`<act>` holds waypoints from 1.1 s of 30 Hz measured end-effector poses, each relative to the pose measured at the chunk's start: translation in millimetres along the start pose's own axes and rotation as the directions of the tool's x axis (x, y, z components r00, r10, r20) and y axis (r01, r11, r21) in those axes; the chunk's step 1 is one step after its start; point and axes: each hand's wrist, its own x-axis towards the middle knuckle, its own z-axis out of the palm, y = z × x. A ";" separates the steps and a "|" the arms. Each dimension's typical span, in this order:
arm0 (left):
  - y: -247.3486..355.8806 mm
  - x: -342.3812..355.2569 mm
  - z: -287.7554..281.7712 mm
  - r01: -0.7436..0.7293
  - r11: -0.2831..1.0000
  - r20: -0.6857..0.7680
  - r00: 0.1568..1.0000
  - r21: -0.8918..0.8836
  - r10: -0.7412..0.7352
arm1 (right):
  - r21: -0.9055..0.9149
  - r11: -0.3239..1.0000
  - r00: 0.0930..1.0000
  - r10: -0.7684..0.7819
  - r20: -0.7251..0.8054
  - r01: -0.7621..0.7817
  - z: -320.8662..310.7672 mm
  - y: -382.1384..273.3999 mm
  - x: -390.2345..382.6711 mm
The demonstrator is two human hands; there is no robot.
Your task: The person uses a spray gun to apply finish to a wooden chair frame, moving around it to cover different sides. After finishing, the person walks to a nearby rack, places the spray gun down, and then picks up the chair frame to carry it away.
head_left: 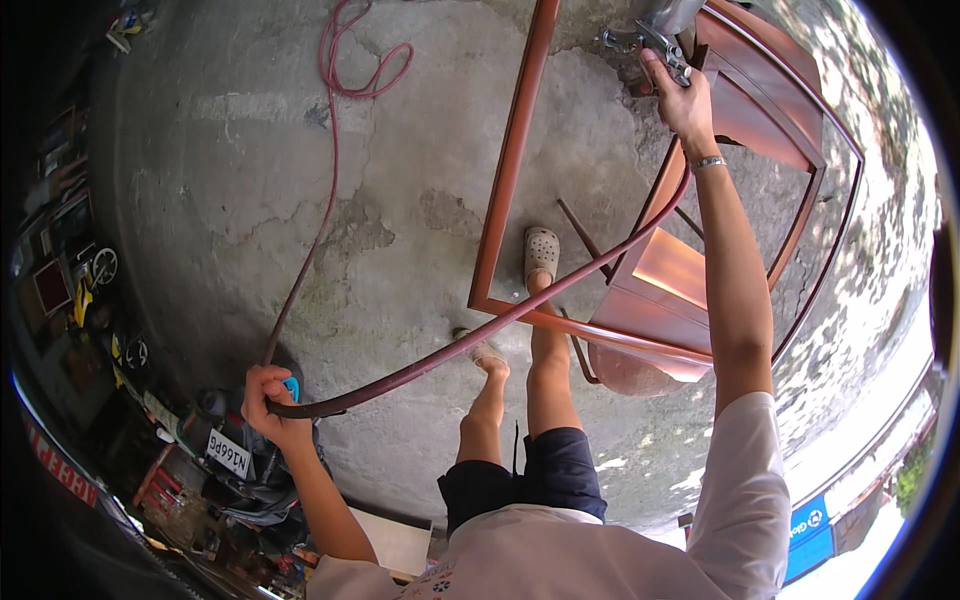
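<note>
My right hand (682, 105) is closed on a silver spray gun (662, 52) with a metal cup (668, 12) at the upper right, above reddish-brown, metallic-looking frames and panels (660, 304). A dark red hose (479, 336) runs from near my right wrist down across the frames to my left hand (272, 405), which is closed around it at the lower left. A large rectangular brown frame (515, 150) stands or lies around my legs; I cannot tell exactly how it rests. The thinner hose (330, 170) runs from my left hand up along the ground into loose loops.
The cracked concrete ground (200, 250) has sunlit patches at the right. A motorbike (255, 474) stands at the lower left, with assorted clutter (80, 280) along the left edge. My feet in beige clogs (542, 250) are near the frame; a blue sign (808, 530) shows at the lower right.
</note>
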 end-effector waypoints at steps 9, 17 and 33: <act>1.9 14.5 10.6 0.039 0.999 0.007 0.999 -0.008 -0.039 | 0.061 0.996 0.983 -0.048 -0.177 0.060 4.3 -16.1 70.8; -6.9 6.3 9.6 0.094 0.995 0.001 0.996 -0.023 -0.094 | 0.469 0.860 0.955 -0.063 -0.291 0.200 18.3 -33.2 76.0; -32.6 -39.8 -13.6 0.077 0.993 -0.014 0.997 -0.092 -0.079 | 0.158 0.987 0.993 0.046 -0.109 -0.029 11.0 15.3 -72.0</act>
